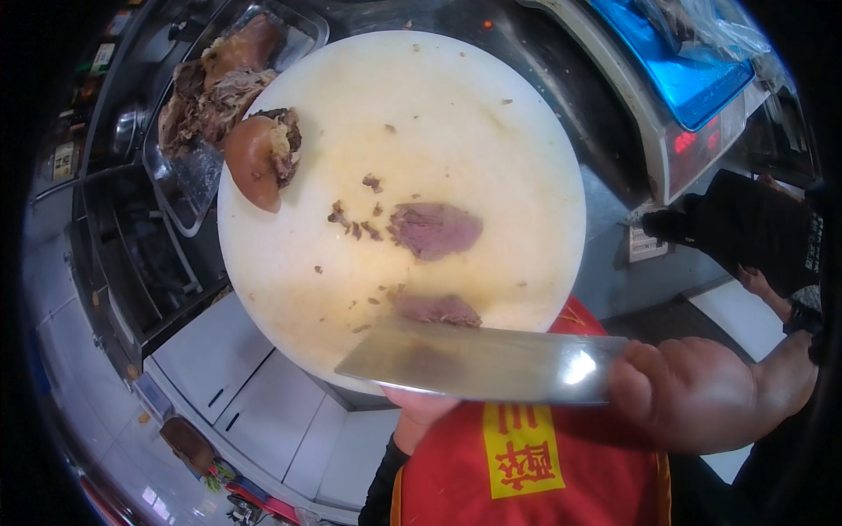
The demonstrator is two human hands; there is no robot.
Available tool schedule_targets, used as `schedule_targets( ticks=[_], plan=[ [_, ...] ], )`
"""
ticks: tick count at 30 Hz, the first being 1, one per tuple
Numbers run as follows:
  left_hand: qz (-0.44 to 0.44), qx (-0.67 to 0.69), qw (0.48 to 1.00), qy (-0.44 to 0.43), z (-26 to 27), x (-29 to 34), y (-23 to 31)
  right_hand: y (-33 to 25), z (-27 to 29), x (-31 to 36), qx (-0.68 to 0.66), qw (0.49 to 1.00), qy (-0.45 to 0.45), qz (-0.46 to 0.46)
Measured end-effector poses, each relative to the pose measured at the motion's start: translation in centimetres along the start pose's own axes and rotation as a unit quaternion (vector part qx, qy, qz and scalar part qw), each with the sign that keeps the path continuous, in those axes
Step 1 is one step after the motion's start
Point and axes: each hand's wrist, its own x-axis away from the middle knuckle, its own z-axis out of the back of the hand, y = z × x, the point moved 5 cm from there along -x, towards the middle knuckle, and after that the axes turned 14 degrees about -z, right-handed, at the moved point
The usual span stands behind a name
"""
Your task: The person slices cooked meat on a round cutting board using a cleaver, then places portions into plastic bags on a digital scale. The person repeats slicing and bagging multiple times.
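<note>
"Steel catches my eye first: a broad cleaver [491,361] lying crosswise in view over the near part of the round white board [500,149]. Who has it?"

"The right hand [693,390]. Its fingers are curled tight around the handle, so the handle itself is hidden."

"And the left hand [417,404]?"

"Mostly behind the blade, by the board's near rim. Only a bit shows below the steel, so I can't tell whether it grasps anything."

"Where's the meat?"

"One reddish-brown slab [438,231] lies flat near the middle of the board. A second, narrower piece [435,309] lies nearer the person, just past the blade's upper edge; whether the two touch, I can't say. Dark scraps [358,230] are scattered to the left of the slab."

"Anything else on the board?"

"A skin-covered chunk [256,163] at the left rim, brown and glossy. Beside it, off the board, a metal tray [189,215] holds a bigger heap of meat [219,83]."

"What's up on the right?"

"A pale scale [653,131] with a red lit display, and a shiny blue tray [702,92] on top. Down front, the person wears a red apron [605,438] with a yellow patch."
</note>
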Motion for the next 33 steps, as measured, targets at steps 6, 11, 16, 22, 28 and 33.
schedule_targets(
  ticks=[6,11,16,22,28,33],
  plan=[
    [-0.163,-0.443,0.879,-0.068,-0.7,-0.1,1.9,0.0,-0.8,-1.4,-0.096,0.995,-0.022,0.032],
    [-0.202,-0.602,0.752,-0.180,-1.3,-0.4,2.5,0.3,-1.4,-1.8,-0.008,0.999,-0.040,-0.008],
    [-0.274,-0.599,0.742,-0.125,-1.2,0.2,3.2,-0.1,-1.4,-2.1,-0.052,0.998,-0.011,0.037],
    [-0.252,-0.659,0.701,-0.104,-0.8,0.7,3.1,0.4,-2.5,-2.1,-0.038,0.999,-0.001,0.018],
    [-0.277,-0.671,0.682,-0.088,-0.7,0.7,3.2,0.6,-2.4,-2.7,-0.028,0.999,-0.020,0.006],
    [-0.263,-0.664,0.695,-0.079,-0.7,0.7,3.3,-1.3,-2.8,-5.4,0.034,0.997,0.052,0.044]
  ],
)
